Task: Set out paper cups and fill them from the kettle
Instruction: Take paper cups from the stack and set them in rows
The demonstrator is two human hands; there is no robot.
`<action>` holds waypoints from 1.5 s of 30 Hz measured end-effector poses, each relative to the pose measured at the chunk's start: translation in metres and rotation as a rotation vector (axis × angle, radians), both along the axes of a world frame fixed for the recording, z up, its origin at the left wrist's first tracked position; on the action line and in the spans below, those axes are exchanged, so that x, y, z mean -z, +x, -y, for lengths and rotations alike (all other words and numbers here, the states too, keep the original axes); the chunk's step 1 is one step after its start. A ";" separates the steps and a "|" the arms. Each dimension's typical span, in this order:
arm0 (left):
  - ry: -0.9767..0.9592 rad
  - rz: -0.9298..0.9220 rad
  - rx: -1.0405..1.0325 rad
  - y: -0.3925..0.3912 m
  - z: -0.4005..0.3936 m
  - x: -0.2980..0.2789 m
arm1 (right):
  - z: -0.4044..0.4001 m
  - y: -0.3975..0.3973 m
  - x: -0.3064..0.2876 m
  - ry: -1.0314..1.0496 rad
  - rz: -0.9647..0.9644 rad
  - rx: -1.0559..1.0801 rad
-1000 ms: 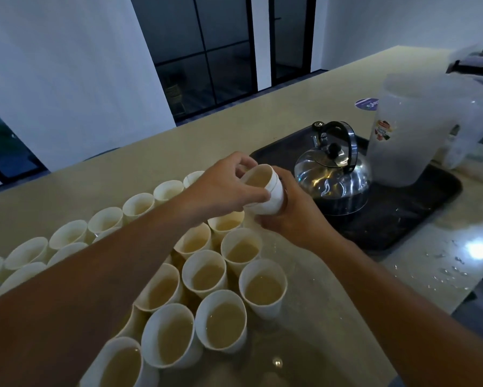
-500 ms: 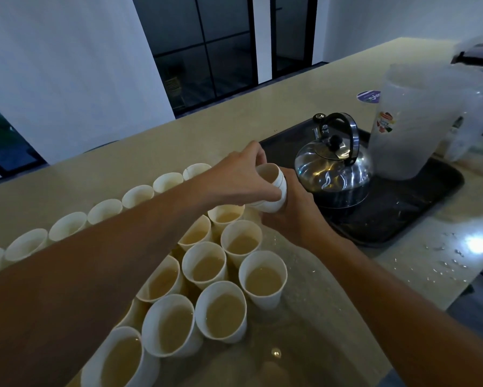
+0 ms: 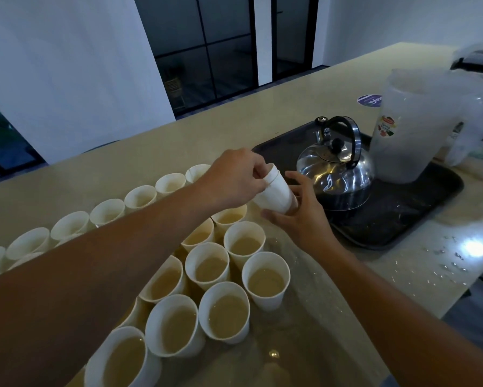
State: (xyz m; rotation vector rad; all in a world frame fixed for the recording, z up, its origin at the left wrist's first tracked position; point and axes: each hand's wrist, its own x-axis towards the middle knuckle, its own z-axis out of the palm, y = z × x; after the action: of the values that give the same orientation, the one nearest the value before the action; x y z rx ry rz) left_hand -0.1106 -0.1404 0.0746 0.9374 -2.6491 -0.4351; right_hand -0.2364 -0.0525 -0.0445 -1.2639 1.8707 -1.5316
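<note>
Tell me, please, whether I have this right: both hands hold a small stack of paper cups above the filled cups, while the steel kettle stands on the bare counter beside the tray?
Not quite. The head view shows the kettle standing on the dark tray, not the bare counter. The rest holds: the left hand and right hand hold the cup stack above the filled cups.

Nothing can be read for certain. Beyond the right hand [image 3: 296,216], the clear plastic jug [image 3: 410,135] bears a red-and-green label [image 3: 385,129] with blurred print. Farther back, a purple round sticker [image 3: 369,101] on the tabletop [image 3: 262,121] shows white lettering, illegible.
</note>
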 end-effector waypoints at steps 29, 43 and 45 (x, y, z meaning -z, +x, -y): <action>-0.191 0.038 0.087 0.001 0.012 0.011 | -0.013 -0.006 -0.045 -0.164 -0.240 -0.001; -0.137 0.019 0.028 -0.013 0.011 0.028 | -0.029 -0.003 -0.062 -0.214 0.220 -0.015; -0.131 0.030 0.044 -0.011 0.014 0.031 | -0.030 -0.004 -0.061 -0.202 0.199 -0.026</action>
State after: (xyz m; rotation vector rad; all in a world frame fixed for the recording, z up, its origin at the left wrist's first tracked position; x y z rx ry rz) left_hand -0.1211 -0.1543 0.0435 0.8539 -2.6918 -0.2552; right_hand -0.2406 -0.0223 0.0169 -1.1647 1.6019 -1.7974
